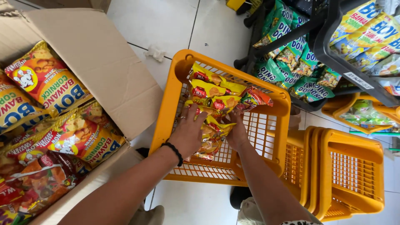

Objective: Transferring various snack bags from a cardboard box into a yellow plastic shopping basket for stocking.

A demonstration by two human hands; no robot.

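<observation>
Cardboard box (104,62) of big snack bags (75,137) sits left of your hands, flap open. Orange basket (171,104) on the floor tiles holds both hands. Stack of orange baskets (354,175) lies to their right. Small yellow-red snack packets (212,98) lie heaped inside the basket. Left hand (188,133) rests spread flat on the packets. Right hand (237,135) presses beside it, fingers curled into the heap; whether it pinches one, cannot tell.
</observation>
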